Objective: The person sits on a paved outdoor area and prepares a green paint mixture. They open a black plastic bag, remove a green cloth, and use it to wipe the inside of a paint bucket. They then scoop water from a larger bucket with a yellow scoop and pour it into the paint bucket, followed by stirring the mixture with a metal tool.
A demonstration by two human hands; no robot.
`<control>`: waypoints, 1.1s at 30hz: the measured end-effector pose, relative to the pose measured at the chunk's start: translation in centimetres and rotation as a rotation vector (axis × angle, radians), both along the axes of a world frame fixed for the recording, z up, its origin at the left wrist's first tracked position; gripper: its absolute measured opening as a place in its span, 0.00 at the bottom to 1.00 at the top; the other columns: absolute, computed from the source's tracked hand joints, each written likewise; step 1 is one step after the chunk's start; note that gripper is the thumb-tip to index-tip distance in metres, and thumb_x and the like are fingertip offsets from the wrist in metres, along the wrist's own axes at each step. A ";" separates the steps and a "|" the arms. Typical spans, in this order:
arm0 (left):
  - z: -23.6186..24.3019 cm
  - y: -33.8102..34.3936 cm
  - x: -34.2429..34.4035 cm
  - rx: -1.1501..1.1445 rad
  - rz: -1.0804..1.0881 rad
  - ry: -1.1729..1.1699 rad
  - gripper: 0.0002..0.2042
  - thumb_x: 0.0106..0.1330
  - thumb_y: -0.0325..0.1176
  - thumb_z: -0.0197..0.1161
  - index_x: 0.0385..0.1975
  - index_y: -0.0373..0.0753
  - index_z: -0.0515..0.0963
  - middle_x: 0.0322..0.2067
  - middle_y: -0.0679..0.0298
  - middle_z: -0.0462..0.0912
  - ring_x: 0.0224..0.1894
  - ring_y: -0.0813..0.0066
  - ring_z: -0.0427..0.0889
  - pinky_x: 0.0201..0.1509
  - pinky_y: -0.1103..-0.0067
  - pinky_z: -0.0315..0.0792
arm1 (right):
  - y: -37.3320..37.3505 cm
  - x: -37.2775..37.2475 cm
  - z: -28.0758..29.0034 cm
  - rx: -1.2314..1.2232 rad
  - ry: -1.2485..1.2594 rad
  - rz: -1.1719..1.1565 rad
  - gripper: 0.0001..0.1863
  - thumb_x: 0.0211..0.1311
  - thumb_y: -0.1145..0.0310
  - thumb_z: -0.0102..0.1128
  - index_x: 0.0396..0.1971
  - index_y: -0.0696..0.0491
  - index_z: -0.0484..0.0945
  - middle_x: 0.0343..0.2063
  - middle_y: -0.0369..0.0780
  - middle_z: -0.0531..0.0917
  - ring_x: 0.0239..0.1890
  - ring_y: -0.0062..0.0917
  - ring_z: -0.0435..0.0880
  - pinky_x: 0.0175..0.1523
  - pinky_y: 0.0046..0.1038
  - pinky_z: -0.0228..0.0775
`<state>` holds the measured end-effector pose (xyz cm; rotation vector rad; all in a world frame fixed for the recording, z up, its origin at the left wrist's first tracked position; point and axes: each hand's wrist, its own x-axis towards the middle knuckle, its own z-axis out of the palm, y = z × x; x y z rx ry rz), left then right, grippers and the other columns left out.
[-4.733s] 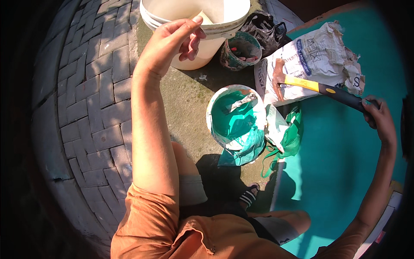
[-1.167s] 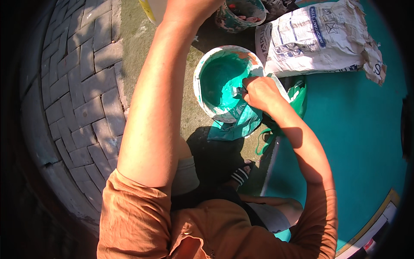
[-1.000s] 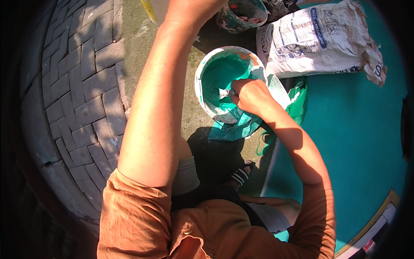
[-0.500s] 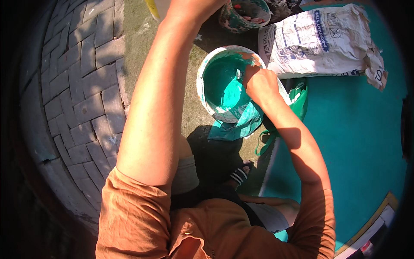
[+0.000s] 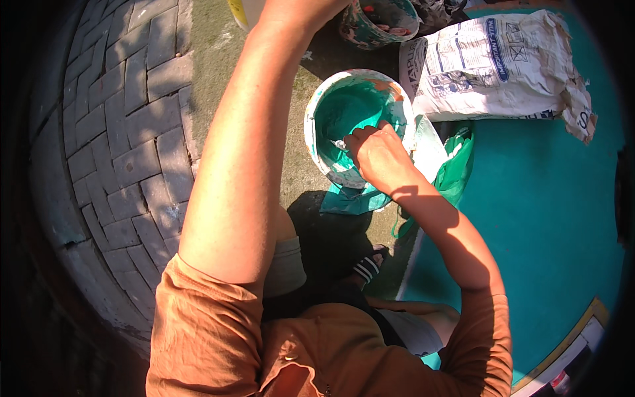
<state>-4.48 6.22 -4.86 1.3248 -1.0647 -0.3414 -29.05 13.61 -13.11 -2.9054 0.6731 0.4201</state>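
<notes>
Green paint-like mix coats the inside of a round white bucket (image 5: 312, 126) in front of me. My right hand (image 5: 380, 155) reaches over its near right rim, fingers closed around a small tool. Only a pale, smeared bit of the tool (image 5: 338, 144) shows beside my fingers, so its kind is unclear. My left hand (image 5: 307, 8) is stretched far forward and cut off by the upper edge; its fingers are out of sight. A crumpled teal plastic sheet (image 5: 354, 200) lies against the bucket's near side.
A large white paper sack (image 5: 476, 69) lies at the far right on a teal surface (image 5: 529, 218). Behind the bucket stands a smaller paint-stained bucket (image 5: 377, 30). A green bag (image 5: 456, 162) sits right of the bucket. Grey paving bricks (image 5: 132, 145) cover the left.
Inside the bucket, my right hand has moved left and toward me, carrying the tool with it. My left arm stays almost where it was.
</notes>
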 end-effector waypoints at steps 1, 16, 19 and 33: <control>0.0 0.0 0.1 -0.003 -0.009 0.000 0.07 0.62 0.31 0.59 0.31 0.32 0.76 0.22 0.58 0.79 0.26 0.71 0.78 0.35 0.75 0.73 | -0.1 -0.2 0.1 0.013 0.002 0.032 0.06 0.53 0.73 0.56 0.30 0.50 0.80 0.28 0.38 0.82 0.36 0.28 0.83 0.47 0.34 0.66; -0.2 0.0 0.4 0.087 0.000 0.009 0.08 0.62 0.31 0.59 0.31 0.32 0.76 0.23 0.56 0.79 0.27 0.69 0.79 0.36 0.75 0.73 | -4.8 -1.7 -0.1 -0.277 0.056 -0.015 0.11 0.44 0.72 0.62 0.31 0.49 0.82 0.30 0.36 0.81 0.41 0.30 0.78 0.46 0.34 0.62; -0.2 0.0 0.4 0.085 0.023 0.008 0.08 0.62 0.31 0.59 0.31 0.32 0.76 0.23 0.56 0.79 0.27 0.69 0.79 0.36 0.75 0.73 | -5.7 -1.9 0.4 -0.329 0.025 -0.043 0.11 0.44 0.72 0.63 0.32 0.49 0.82 0.31 0.37 0.81 0.41 0.29 0.77 0.45 0.34 0.61; -0.7 -0.5 0.5 0.051 -0.002 0.005 0.07 0.62 0.30 0.59 0.31 0.32 0.75 0.22 0.57 0.78 0.25 0.70 0.77 0.34 0.75 0.72 | -1.7 0.7 -1.0 -0.254 -0.168 -0.050 0.05 0.51 0.73 0.56 0.27 0.52 0.80 0.29 0.42 0.82 0.39 0.33 0.80 0.52 0.35 0.62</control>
